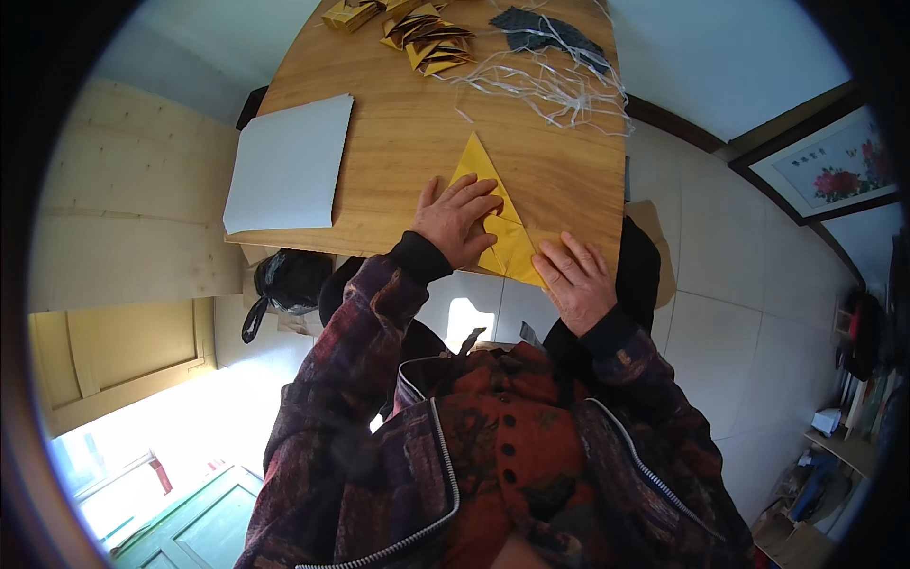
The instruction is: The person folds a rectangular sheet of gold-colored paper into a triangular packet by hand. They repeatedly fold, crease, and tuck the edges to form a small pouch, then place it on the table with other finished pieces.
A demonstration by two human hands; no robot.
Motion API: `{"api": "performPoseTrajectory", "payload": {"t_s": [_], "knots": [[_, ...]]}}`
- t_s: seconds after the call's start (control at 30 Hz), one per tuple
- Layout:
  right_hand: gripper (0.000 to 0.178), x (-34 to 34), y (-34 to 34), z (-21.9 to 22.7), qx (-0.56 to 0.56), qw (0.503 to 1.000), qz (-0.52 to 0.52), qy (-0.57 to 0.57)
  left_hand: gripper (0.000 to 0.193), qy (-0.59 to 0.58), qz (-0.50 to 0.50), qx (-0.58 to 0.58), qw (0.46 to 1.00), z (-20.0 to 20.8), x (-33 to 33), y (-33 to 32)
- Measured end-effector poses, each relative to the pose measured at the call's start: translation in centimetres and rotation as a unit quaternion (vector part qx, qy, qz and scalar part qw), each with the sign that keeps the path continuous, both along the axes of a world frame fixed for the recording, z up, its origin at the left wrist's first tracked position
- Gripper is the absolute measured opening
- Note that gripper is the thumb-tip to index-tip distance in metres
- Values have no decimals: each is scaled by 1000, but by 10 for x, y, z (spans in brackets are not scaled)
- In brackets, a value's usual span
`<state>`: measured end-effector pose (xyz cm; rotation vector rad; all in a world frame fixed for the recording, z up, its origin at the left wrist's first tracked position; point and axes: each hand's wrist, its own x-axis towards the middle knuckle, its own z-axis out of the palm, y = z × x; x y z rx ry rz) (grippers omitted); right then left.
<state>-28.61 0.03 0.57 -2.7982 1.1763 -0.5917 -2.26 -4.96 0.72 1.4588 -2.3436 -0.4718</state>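
Observation:
A yellow sheet of paper [479,169], folded into a long triangle, lies on the wooden table [408,123] near its front edge. My left hand [457,218] presses flat on the middle of the paper, fingers spread. At the paper's lower right corner my right hand [574,280] rests flat, its fingers touching the yellow edge at the table's rim. Neither hand grips anything.
A white sheet [289,163] lies at the table's left. Several folded yellow paper pieces [427,40] sit at the far edge, beside a tangle of pale string [550,85] and a dark patterned piece [545,33]. A black bag [289,280] hangs below the table.

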Motion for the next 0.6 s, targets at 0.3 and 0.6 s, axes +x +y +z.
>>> {"api": "performPoseTrajectory", "payload": {"t_s": [0.3,0.6], "knots": [[37,19,18,3,28,999,29,-6,53,9,-37,48,998,4,8,-2],[39,28,-10,0,16,998,64,23,63,2,-70,115,991,12,14,-8]]}}
